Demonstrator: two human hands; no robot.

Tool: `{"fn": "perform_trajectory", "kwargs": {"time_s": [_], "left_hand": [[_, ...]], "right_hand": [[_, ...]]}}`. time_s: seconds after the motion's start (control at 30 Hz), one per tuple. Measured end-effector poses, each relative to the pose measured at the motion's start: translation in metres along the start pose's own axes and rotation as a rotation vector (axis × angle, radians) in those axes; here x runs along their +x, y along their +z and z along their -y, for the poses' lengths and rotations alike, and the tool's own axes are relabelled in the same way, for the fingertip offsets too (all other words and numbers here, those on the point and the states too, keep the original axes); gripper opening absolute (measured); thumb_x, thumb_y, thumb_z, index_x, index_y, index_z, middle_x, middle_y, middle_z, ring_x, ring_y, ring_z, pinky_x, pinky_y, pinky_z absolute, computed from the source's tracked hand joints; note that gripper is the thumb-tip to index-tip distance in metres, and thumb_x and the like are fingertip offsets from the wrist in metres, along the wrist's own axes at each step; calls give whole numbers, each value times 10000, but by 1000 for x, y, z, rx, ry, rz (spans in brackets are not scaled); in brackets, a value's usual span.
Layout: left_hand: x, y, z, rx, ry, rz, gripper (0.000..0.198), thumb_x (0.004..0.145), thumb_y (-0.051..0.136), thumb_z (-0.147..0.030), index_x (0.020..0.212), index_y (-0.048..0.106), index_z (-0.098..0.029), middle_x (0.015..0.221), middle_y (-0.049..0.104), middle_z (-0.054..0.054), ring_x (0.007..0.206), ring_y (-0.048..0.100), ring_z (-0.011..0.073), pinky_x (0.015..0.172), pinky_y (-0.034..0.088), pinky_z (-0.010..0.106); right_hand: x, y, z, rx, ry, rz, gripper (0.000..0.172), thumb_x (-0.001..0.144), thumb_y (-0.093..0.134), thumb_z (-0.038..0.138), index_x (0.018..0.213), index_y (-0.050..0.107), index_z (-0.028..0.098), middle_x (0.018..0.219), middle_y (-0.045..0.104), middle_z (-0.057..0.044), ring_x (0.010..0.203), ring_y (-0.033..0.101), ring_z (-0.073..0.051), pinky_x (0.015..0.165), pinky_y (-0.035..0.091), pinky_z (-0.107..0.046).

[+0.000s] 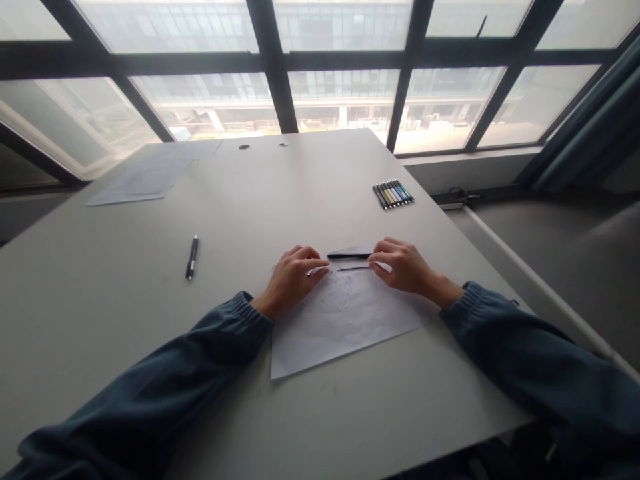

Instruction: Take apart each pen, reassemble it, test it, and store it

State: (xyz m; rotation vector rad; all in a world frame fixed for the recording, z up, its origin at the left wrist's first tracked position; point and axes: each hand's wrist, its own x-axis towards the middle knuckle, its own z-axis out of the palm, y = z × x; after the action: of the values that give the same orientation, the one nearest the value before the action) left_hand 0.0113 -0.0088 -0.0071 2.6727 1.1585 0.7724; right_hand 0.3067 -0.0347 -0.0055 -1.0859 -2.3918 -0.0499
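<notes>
A sheet of white paper [325,340] with faint scribbles lies on the table under both hands. My left hand [295,277] is closed in a pinch, thumb and index finger around a small dark and silver pen part [311,273]. Across from it, my right hand [405,267] is closed with its fingertips at the end of a thin pen refill [353,269]. A black pen barrel [347,256] lies just beyond the refill, its right end meeting the right index finger. The fingers partly cover the ends of these parts.
On the white table [210,400], a black pen [193,257] lies to the left. A row of several pens [393,194] with coloured parts lies at the back right. More paper sheets [145,177] are at the far left. Windows stand behind the table.
</notes>
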Motion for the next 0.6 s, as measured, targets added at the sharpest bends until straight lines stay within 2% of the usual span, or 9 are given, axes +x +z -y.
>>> {"fn": "perform_trajectory", "kwargs": {"time_s": [0.17, 0.4, 0.6], "left_hand": [[-1, 1, 2, -5, 10, 13, 138, 924, 666, -327, 975, 784, -277, 982, 696, 53, 932, 589, 206, 826, 481, 356], [0, 1, 1, 7, 1, 19, 149, 930, 651, -327, 973, 783, -271, 980, 697, 54, 935, 591, 208, 834, 483, 358], [0, 2, 1, 0, 17, 21, 159, 940, 625, -303, 925, 778, -262, 981, 696, 56, 939, 596, 210, 834, 489, 359]], "right_hand": [[0, -1, 4, -54, -5, 36, 156, 933, 572, 175, 850, 702, 202, 903, 673, -65, 851, 564, -194, 679, 403, -317], [1, -1, 6, -93, -13, 110, 143, 926, 585, 164, 847, 698, 200, 893, 669, -69, 863, 566, -200, 665, 388, -316], [1, 0, 5, -82, -19, 116, 147, 930, 584, 145, 838, 685, 197, 889, 660, -66, 867, 559, -195, 667, 382, -308]]}}
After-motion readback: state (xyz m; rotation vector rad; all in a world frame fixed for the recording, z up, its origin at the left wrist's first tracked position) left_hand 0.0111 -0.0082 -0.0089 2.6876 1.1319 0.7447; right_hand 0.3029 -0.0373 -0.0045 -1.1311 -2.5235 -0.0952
